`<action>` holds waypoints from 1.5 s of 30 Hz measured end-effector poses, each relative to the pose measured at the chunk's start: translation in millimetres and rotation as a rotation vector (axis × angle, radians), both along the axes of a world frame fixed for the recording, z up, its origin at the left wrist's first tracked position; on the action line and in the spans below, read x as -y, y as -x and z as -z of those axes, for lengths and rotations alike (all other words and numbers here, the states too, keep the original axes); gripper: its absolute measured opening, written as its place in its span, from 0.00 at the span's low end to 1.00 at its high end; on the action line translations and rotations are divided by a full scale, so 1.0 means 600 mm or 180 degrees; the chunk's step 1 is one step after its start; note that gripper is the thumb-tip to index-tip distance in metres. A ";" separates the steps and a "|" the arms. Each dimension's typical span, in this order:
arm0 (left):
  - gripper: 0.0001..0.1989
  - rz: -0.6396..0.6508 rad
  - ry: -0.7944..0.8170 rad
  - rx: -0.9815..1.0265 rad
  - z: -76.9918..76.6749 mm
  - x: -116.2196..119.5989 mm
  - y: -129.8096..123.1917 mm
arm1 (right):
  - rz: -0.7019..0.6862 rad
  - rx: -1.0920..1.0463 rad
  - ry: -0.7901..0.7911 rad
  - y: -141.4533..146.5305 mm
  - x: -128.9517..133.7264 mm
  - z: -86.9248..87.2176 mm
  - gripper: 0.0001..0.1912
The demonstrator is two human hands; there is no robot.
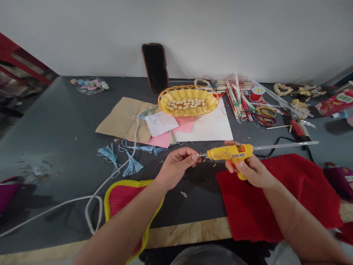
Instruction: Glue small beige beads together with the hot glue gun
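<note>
A yellow hot glue gun [226, 153] is gripped in my right hand [252, 170], its nozzle pointing left and a clear glue stick [286, 145] jutting from its back end. At the nozzle tip, my left hand [178, 164] is closed in a pinch; the small pale thing between thumb and fingers is too tiny to name. Beyond both hands, a yellow woven basket [162, 105] holds rows of small cream-coloured pieces [187, 103]. Small pale crumbs are scattered on the table under the nozzle.
Red cloth [298, 191] lies under my right forearm, a yellow-edged pink cloth [125, 200] under the left. Blue tassels [132, 166] and a white cord [135, 143] lie leftward. Behind stand a phone [156, 68], papers [212, 125], scissors [264, 116] and a red thread spool [256, 95].
</note>
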State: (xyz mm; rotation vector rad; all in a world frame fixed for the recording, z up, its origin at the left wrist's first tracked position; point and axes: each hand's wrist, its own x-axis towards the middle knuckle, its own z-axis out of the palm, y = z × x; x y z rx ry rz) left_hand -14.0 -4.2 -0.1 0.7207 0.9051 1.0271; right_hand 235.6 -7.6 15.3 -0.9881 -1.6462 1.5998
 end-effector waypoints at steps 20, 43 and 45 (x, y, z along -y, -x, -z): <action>0.12 -0.0080 0.0035 0.0094 -0.007 -0.005 -0.003 | 0.1226 -0.0584 0.0718 -0.001 -0.024 0.020 0.12; 0.11 0.0123 -0.0082 0.0044 -0.005 -0.002 -0.007 | 0.0359 0.2299 -0.2492 0.036 -0.021 -0.012 0.08; 0.11 0.0128 -0.0061 0.0038 -0.006 -0.002 -0.007 | 0.0277 0.2479 -0.2406 0.042 -0.019 0.004 0.07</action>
